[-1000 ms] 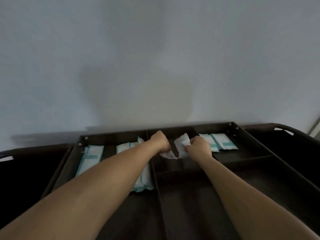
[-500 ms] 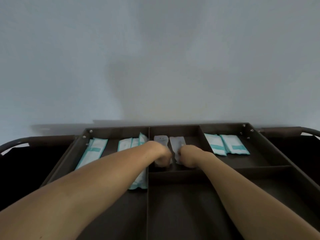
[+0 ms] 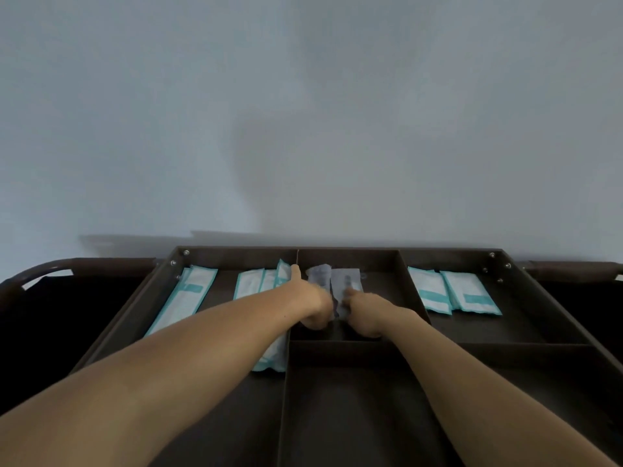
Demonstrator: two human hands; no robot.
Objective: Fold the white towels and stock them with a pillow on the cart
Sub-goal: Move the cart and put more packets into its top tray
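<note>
No towel or pillow is in view. The dark brown cart tray [image 3: 347, 345] has several compartments. Two small pale packets lie side by side in the middle back compartment: the left packet [image 3: 318, 276] and the right packet [image 3: 349, 281]. My left hand [image 3: 312, 306] has its fingers curled over the near end of the left packet, with the thumb sticking up along the divider. My right hand [image 3: 365, 310] holds the near end of the right packet, thumb laid on top. The fingertips of both hands are hidden.
White-and-teal sachets lie in the back compartments: a long one [image 3: 183, 299] at far left, several [image 3: 261, 281] by my left forearm, two [image 3: 453, 293] at right. Cart handles [image 3: 67, 266] curve out at both sides. A grey wall stands directly behind.
A second ago both hands held the packets crumpled above the compartment. The packets now lie flat, and the hands have slid back to their near ends. My left thumb has lifted.
</note>
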